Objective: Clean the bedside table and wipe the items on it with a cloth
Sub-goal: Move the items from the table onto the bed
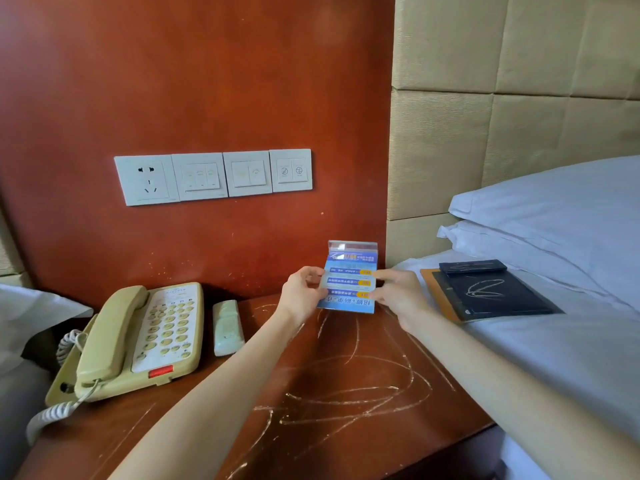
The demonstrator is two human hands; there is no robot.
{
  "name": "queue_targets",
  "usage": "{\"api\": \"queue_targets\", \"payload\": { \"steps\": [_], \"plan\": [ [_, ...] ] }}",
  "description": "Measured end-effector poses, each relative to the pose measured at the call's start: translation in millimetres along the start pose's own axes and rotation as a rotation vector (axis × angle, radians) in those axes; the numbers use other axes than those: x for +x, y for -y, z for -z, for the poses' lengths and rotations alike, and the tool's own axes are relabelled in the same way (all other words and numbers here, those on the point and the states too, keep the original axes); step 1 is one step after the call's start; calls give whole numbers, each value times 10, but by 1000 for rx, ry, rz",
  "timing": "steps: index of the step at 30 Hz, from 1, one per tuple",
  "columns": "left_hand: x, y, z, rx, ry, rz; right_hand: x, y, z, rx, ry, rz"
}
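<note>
Two bare forearms are showing in the head view, with no sleeve, watch, bracelet or ring showing on either. The left hand (301,295) and the right hand (398,295) are both ungloved, with short, unpainted nails showing on the left fingers. Both arms are looking slender and smooth, and are running uncovered to the frame's lower edge.

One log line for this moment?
both hands hold sign holder | above bedside table | phone, remote untouched
</note>
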State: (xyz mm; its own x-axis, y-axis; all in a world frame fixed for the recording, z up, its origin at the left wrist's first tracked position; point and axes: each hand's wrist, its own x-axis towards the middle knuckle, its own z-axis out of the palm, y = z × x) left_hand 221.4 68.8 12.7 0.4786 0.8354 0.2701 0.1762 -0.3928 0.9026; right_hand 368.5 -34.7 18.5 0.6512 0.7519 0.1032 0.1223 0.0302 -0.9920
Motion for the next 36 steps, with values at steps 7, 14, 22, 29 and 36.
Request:
{"api": "queue_targets", "payload": {
  "steps": [7, 14, 22, 29, 36],
  "plan": [
    [-50, -193, -598, -76, 48, -96, 1, 108, 662, -148, -123, 145],
    [-63, -438, -1158, -70, 108, -162, 35, 108, 1246, -166, -215, 137],
    [-72, -547, -1715, -18, 258, -230, 34, 10, 1912, -163, -230, 89],
    [-70, -604, -2112, -61, 338, -239, 11, -93, 2245, -186, -136, 112],
    [53, -550, -2237, -84, 383, -130, 264, -128, 2267, -213, -145, 89]
  ]
}}
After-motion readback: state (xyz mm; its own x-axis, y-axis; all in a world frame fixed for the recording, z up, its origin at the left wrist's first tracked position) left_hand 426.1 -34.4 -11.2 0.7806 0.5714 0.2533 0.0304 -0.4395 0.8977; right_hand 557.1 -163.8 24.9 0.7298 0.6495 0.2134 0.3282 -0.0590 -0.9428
